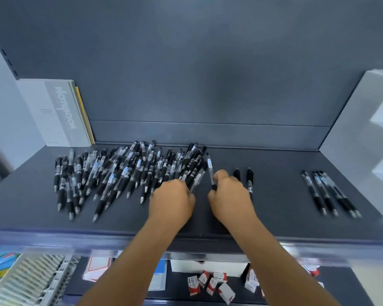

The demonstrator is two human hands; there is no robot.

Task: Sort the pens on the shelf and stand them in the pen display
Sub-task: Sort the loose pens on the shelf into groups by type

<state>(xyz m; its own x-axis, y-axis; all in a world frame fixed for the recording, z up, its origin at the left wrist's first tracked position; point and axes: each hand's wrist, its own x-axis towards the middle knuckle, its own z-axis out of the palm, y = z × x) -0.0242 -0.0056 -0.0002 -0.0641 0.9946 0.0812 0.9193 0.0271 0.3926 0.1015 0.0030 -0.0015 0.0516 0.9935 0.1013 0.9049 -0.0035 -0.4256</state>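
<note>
Flanking the pen pile [124,173], notebooks [60,111] and, seemingly, a white display [358,140].

Both forearms outstretched, left hand [171,200] and right hand [230,196] curled.

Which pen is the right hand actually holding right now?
The clear-barrelled pen gripped by the right hand, lifted at the right edge of the big pile; the two black pens beside it lie untouched.

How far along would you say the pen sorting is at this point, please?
Early. Done: four pens lie in a neat row at right, two beside the right hand. In hand: it holds one pen; the left hand reaches into the pile. Left: that pile; none stand in a display.
</note>
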